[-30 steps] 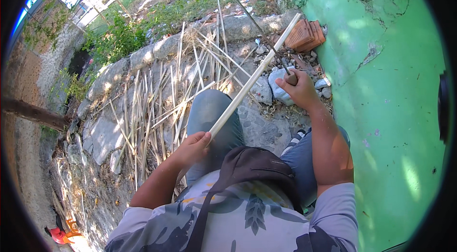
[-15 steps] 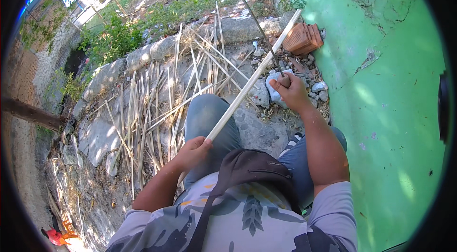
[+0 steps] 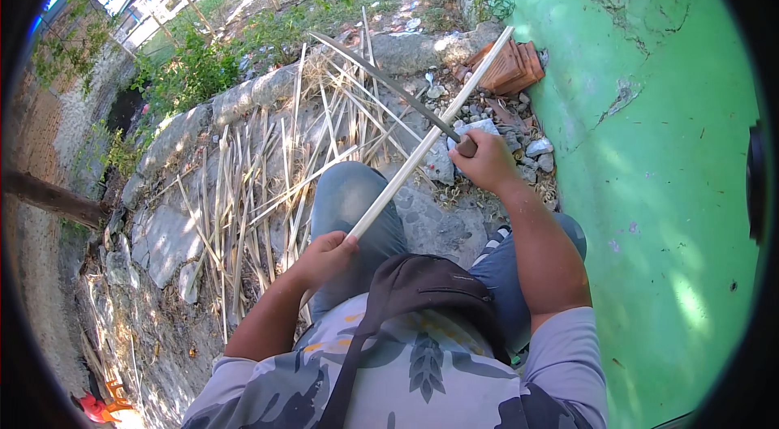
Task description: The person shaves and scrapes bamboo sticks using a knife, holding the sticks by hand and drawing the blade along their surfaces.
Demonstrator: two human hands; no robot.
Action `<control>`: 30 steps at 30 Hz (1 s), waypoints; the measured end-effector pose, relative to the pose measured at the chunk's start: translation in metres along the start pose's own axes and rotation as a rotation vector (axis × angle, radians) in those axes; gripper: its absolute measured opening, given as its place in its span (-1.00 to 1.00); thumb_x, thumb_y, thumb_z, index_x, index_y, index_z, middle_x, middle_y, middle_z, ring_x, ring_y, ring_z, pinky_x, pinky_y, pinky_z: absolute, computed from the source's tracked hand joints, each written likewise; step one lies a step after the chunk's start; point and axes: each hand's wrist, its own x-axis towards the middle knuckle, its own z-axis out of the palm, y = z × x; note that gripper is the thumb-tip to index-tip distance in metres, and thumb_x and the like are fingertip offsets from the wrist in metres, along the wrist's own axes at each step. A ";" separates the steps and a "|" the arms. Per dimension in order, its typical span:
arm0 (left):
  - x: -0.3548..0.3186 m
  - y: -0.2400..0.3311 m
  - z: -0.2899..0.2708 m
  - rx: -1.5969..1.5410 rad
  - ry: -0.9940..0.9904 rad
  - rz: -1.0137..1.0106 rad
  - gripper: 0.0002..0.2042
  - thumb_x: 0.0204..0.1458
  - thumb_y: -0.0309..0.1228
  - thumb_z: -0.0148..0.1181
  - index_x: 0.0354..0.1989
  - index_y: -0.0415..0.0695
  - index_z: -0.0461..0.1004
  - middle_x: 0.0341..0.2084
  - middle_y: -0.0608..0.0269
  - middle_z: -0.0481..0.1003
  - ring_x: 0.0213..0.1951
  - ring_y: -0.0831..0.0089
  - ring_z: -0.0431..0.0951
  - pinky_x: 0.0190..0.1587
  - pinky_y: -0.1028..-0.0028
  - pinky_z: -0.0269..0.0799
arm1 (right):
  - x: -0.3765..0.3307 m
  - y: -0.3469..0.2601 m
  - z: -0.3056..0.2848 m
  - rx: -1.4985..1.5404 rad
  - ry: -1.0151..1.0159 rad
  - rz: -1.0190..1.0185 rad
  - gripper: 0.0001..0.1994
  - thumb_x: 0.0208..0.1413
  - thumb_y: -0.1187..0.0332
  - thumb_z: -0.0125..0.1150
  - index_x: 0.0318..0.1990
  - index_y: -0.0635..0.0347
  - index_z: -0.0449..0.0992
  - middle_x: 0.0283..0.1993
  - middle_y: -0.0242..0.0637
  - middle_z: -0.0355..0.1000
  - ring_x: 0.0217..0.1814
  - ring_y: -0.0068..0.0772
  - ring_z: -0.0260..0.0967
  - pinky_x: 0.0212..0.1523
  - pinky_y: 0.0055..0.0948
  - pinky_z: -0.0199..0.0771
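Observation:
My left hand is closed around the lower end of a long pale bamboo strip, just over my left knee. From there the strip slants up and away to the right, toward the stacked bricks. My right hand grips the wooden handle of a machete. Its long dark blade points away to the far left and crosses the strip a little beyond the handle. Whether the edge bites into the strip cannot be made out. Several similar pale strips lie scattered on the ground at the left.
Reddish bricks are stacked beside a green wall on the right. Rubble and stones lie in front of them. A low stone kerb runs along the far side, with plants behind it. A wooden pole juts in at left.
The machete has swung leftward and lower, so its blade now lies across the bamboo strip. My right hand has moved slightly down. My left hand keeps its hold on the strip.

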 end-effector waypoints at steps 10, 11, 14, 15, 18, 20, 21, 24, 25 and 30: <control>-0.006 0.001 0.002 0.020 0.010 0.008 -0.67 0.32 -0.10 0.07 -0.13 -0.16 0.46 -0.55 0.49 0.35 -0.52 0.68 0.28 -0.48 0.54 0.22 | -0.003 -0.011 -0.002 0.102 -0.138 0.107 -0.64 -0.03 0.16 0.46 -0.32 0.31 0.54 -0.46 -0.18 0.47 -0.42 -0.35 0.41 -0.34 -0.31 0.40; -0.006 0.002 0.001 0.035 0.008 -0.020 -0.63 0.30 -0.10 0.11 -0.06 -0.23 0.49 -0.45 0.46 0.42 -0.40 0.66 0.35 -0.35 0.51 0.32 | -0.002 -0.010 -0.001 0.100 -0.136 0.108 -0.64 -0.03 0.16 0.46 -0.32 0.31 0.54 -0.46 -0.18 0.47 -0.42 -0.35 0.41 -0.34 -0.31 0.40; -0.003 0.002 0.002 0.153 0.026 -0.009 -0.59 0.27 -0.09 0.14 -0.03 -0.26 0.49 -0.43 0.37 0.47 -0.36 0.60 0.40 -0.30 0.46 0.37 | -0.001 -0.006 0.004 0.246 -0.180 0.174 -0.66 -0.01 0.16 0.47 -0.33 0.29 0.55 -0.48 -0.33 0.45 -0.42 -0.50 0.35 -0.37 -0.35 0.37; -0.004 0.004 0.003 0.157 0.022 -0.008 -0.59 0.27 -0.09 0.14 -0.03 -0.26 0.49 -0.43 0.37 0.47 -0.36 0.60 0.40 -0.30 0.46 0.37 | -0.001 -0.004 0.005 0.338 -0.172 0.175 -0.68 0.00 0.18 0.47 -0.34 0.27 0.55 -0.48 -0.40 0.43 -0.42 -0.56 0.31 -0.38 -0.39 0.34; -0.010 0.010 0.007 0.298 0.077 -0.002 -0.58 0.25 -0.09 0.18 -0.03 -0.28 0.48 -0.42 0.24 0.51 -0.34 0.52 0.46 -0.26 0.40 0.41 | -0.002 -0.006 0.003 0.496 -0.191 0.228 -0.71 0.01 0.21 0.45 -0.33 0.27 0.58 -0.45 -0.40 0.47 -0.42 -0.58 0.36 -0.37 -0.42 0.38; -0.008 0.007 0.005 0.333 0.071 0.020 -0.59 0.23 -0.11 0.20 -0.04 -0.28 0.48 -0.41 0.14 0.53 -0.33 0.46 0.49 -0.24 0.38 0.42 | -0.001 -0.006 0.000 0.555 -0.214 0.269 -0.71 0.01 0.22 0.43 -0.31 0.29 0.59 -0.42 -0.34 0.53 -0.41 -0.54 0.44 -0.34 -0.42 0.44; -0.007 0.006 0.004 0.337 0.069 0.023 -0.59 0.23 -0.11 0.20 -0.04 -0.28 0.48 -0.41 0.14 0.53 -0.33 0.46 0.49 -0.24 0.38 0.42 | -0.001 -0.004 0.001 0.575 -0.197 0.276 -0.72 0.01 0.22 0.43 -0.32 0.30 0.59 -0.43 -0.35 0.52 -0.41 -0.56 0.44 -0.35 -0.44 0.42; -0.007 0.001 0.003 0.362 0.051 0.032 -0.61 0.23 -0.14 0.19 -0.05 -0.28 0.48 -0.40 0.12 0.54 -0.32 0.44 0.50 -0.25 0.35 0.43 | -0.002 -0.001 0.000 0.618 -0.175 0.287 -0.71 0.02 0.23 0.43 -0.32 0.31 0.59 -0.46 -0.36 0.50 -0.42 -0.57 0.43 -0.36 -0.46 0.42; -0.005 -0.003 0.002 0.346 0.054 0.041 -0.61 0.23 -0.14 0.19 -0.06 -0.28 0.48 -0.39 0.10 0.55 -0.32 0.44 0.51 -0.24 0.35 0.43 | -0.002 -0.002 0.000 0.641 -0.178 0.289 -0.71 0.02 0.23 0.44 -0.33 0.32 0.58 -0.47 -0.35 0.50 -0.42 -0.56 0.44 -0.36 -0.45 0.42; -0.003 -0.017 -0.003 0.342 0.038 0.073 -0.61 0.21 -0.12 0.20 -0.08 -0.27 0.48 -0.38 0.07 0.56 -0.30 0.39 0.54 -0.23 0.33 0.45 | -0.002 -0.005 -0.003 0.457 -0.131 0.223 -0.67 0.00 0.18 0.45 -0.36 0.32 0.57 -0.48 -0.31 0.49 -0.42 -0.52 0.44 -0.36 -0.41 0.42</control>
